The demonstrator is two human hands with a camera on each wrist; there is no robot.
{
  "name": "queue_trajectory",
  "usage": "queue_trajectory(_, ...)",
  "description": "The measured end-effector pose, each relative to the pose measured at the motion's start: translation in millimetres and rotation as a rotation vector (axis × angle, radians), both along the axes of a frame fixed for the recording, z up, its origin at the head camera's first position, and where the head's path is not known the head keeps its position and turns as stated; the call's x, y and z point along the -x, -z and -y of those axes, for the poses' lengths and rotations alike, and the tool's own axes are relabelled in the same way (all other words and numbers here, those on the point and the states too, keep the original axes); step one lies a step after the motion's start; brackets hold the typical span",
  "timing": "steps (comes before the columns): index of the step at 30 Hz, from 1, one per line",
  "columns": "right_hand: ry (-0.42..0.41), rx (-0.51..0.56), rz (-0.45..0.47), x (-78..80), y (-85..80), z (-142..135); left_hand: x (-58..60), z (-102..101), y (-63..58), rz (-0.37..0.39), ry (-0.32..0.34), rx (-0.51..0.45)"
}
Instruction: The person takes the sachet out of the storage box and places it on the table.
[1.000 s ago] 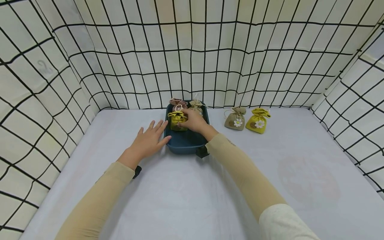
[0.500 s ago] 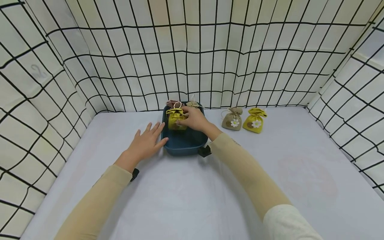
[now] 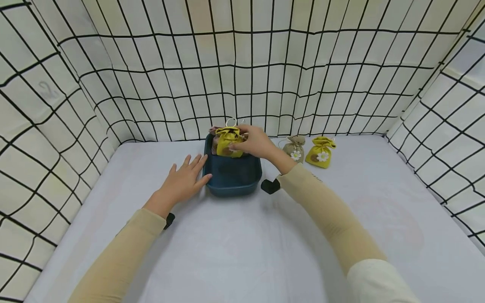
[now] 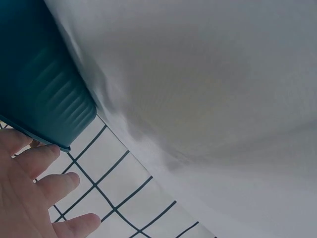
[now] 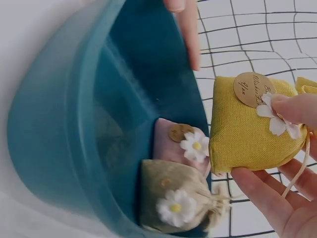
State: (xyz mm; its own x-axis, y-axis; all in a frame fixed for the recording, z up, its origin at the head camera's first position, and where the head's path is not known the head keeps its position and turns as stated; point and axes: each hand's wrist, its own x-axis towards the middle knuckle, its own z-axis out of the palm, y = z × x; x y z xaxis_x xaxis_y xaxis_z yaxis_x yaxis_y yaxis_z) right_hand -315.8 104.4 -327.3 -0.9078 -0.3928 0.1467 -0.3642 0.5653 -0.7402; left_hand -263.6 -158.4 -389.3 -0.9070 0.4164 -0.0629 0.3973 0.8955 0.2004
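A: Where is the yellow bag (image 5: 237,139)?

B: Up in the right hand (image 3: 259,143), over the far end of the blue tub (image 3: 235,176). The pink bag (image 5: 167,144) and the tan bag (image 5: 153,198) are down inside the tub. I can't tell if the yellow one touches them.

A: How is it held?

B: In a pinch. The thumb (image 5: 297,108) presses on the front, on the white flower (image 5: 267,119). The other fingers (image 5: 260,193) go behind the bag.

A: And the left hand (image 3: 184,179)?

B: Its fingers are spread wide and grip nothing. The tips are right at the tub's rim.

A: Is the bag heavy?

B: I'd guess it's light. It looks fat, so maybe there is stuff in it, but I can't see what.

A: Hard or squishy?

B: Squishy, I think. The cloth looks a bit rough, so it shouldn't slip much.

A: Can it break?

B: The cloth should be fine. The petals look thin, so a hard push could bend them. The round tag (image 5: 250,90) might peel, and the loopy string (image 5: 298,176) could catch.

A: Where would you hold it?

B: By its fat sides or its bunched neck (image 5: 308,85), with my thumb off the flower.
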Motion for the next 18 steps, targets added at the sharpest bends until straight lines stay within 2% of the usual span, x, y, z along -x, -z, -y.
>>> queue_trajectory(5, 0.005, -0.012, -0.012, -6.0, -9.2, -13.5, 0.9, -0.4, 1.8, -0.013, 0.0, 0.004)
queue_trajectory(12, 0.044, -0.006, 0.05, -20.6, -18.1, -37.8, -1.7, 0.6, 3.2, -0.013, 0.007, -0.006)
queue_trajectory(18, 0.083, 0.009, 0.035, -30.9, -30.1, -61.5, -1.3, 1.6, 3.4, -0.026, 0.003, -0.007)
